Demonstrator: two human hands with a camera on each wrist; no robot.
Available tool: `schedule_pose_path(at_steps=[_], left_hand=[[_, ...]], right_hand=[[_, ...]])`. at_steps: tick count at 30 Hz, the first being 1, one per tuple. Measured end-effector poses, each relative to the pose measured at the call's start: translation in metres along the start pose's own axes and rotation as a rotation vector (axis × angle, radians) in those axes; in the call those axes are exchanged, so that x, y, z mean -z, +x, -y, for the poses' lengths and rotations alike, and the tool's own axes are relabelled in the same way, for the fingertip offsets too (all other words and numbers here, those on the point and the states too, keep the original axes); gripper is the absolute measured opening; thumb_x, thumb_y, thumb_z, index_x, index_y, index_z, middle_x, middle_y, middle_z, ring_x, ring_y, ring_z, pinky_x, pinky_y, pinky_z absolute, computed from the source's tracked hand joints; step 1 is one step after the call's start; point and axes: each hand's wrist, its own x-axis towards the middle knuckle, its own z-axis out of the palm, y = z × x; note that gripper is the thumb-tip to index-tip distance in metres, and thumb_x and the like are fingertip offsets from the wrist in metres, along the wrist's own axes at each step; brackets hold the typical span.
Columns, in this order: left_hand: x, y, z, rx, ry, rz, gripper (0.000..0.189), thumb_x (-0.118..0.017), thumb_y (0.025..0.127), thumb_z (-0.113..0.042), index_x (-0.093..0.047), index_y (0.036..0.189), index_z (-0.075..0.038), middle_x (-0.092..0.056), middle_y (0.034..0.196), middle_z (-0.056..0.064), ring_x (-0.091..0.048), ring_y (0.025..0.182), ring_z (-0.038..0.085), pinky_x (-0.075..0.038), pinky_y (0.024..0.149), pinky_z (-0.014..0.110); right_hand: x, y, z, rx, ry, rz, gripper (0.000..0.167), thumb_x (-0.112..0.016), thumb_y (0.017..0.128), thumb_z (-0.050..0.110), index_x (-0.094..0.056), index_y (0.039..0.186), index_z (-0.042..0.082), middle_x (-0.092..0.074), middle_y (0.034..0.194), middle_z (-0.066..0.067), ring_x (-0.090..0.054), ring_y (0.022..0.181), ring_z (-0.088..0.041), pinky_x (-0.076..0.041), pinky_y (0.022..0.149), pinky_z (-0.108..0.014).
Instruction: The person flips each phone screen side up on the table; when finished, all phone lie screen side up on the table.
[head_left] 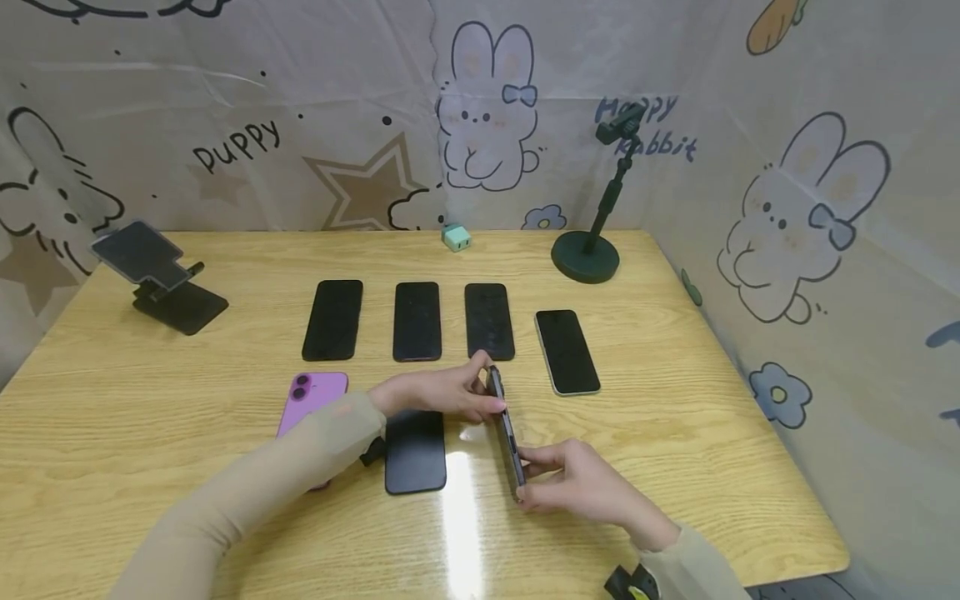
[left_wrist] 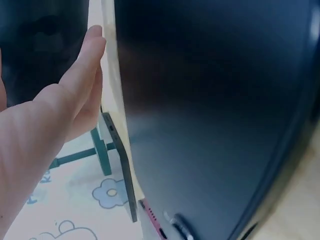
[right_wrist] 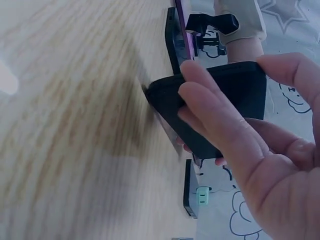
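Between my two hands a dark phone [head_left: 508, 433] stands tipped up on its long edge on the table, its narrow side facing up. My left hand [head_left: 450, 392] holds its far end between thumb and fingers. At the near end my right hand [head_left: 577, 479] pinches it; in the right wrist view the fingers [right_wrist: 210, 100] lie along the phone's dark face [right_wrist: 245, 90]. Under my left wrist lies another dark phone [head_left: 415, 458], screen up. A purple phone [head_left: 318, 392] with two camera lenses is partly covered by my left forearm.
Behind my hands several phones lie in a row, among them a black phone [head_left: 333, 321] at the left and a pale-edged phone [head_left: 567, 352] at the right. A folding stand [head_left: 180, 304], a mint charger [head_left: 456, 237] and a dark green round-based stand [head_left: 585, 257] stand along the back.
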Motion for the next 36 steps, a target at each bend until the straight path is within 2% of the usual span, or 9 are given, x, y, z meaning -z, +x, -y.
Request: schedule_pose_path(at_steps=[4,9,14,20,27,32,36], left_hand=[[0.003,-0.001,-0.002,-0.014,0.014,-0.003,0.036,-0.05,0.1,-0.018,-0.022,0.119,-0.005,-0.057,0.105,0.025,-0.067,0.097,0.03,-0.054,0.088,0.037],[0.006,-0.002,-0.002,-0.029,0.042,-0.021,0.034,-0.047,0.102,-0.017,-0.023,0.123,-0.005,-0.051,0.1,0.024,-0.068,0.089,0.028,-0.056,0.083,0.037],[0.009,-0.002,0.0,-0.071,0.099,-0.09,0.032,-0.054,0.098,-0.012,-0.036,0.123,-0.004,-0.052,0.092,0.018,-0.068,0.077,0.023,-0.058,0.074,0.036],[0.012,-0.002,0.004,-0.117,0.141,-0.144,0.033,-0.06,0.093,-0.004,-0.046,0.122,0.003,-0.054,0.084,0.013,-0.069,0.071,0.02,-0.058,0.068,0.033],[0.015,-0.003,0.006,-0.074,0.183,-0.159,0.035,-0.059,0.093,-0.001,-0.047,0.125,0.007,-0.057,0.083,0.012,-0.069,0.069,0.017,-0.058,0.066,0.031],[0.011,-0.002,0.007,-0.034,0.195,-0.206,0.038,-0.059,0.093,-0.002,-0.048,0.129,0.004,-0.057,0.087,0.013,-0.068,0.067,0.013,-0.058,0.065,0.029],[0.009,-0.001,0.006,0.013,0.194,-0.238,0.039,-0.06,0.092,-0.002,-0.05,0.13,0.003,-0.057,0.098,0.016,-0.067,0.066,0.011,-0.057,0.065,0.027]], right_hand=[[0.001,-0.001,0.003,0.032,-0.069,-0.007,0.055,-0.069,0.083,0.009,-0.05,0.129,-0.015,-0.07,0.098,-0.023,-0.071,0.081,-0.021,-0.056,0.071,-0.023],[0.002,-0.002,0.004,0.037,-0.052,0.008,0.049,-0.068,0.084,0.005,-0.052,0.125,-0.018,-0.07,0.097,-0.024,-0.072,0.083,-0.03,-0.056,0.072,-0.023],[0.003,-0.002,0.003,0.02,-0.066,0.0,0.043,-0.069,0.083,0.003,-0.058,0.121,-0.015,-0.072,0.094,-0.021,-0.072,0.082,-0.026,-0.056,0.072,-0.022],[0.005,-0.001,-0.001,-0.004,-0.079,-0.023,0.042,-0.071,0.08,0.001,-0.06,0.117,-0.015,-0.072,0.093,-0.019,-0.072,0.08,-0.023,-0.056,0.071,-0.023],[0.006,0.001,-0.004,-0.076,-0.174,-0.09,0.062,-0.074,0.078,0.0,-0.045,0.128,-0.02,-0.072,0.088,-0.013,-0.071,0.076,-0.018,-0.055,0.069,-0.027],[0.007,0.005,-0.006,-0.081,-0.183,-0.131,0.081,-0.075,0.075,-0.003,-0.03,0.142,-0.011,-0.07,0.082,-0.01,-0.068,0.071,-0.016,-0.055,0.065,-0.027],[0.007,0.005,-0.008,-0.057,-0.209,-0.151,0.09,-0.078,0.072,-0.002,-0.027,0.146,-0.007,-0.068,0.08,-0.009,-0.065,0.07,-0.015,-0.053,0.063,-0.024]])
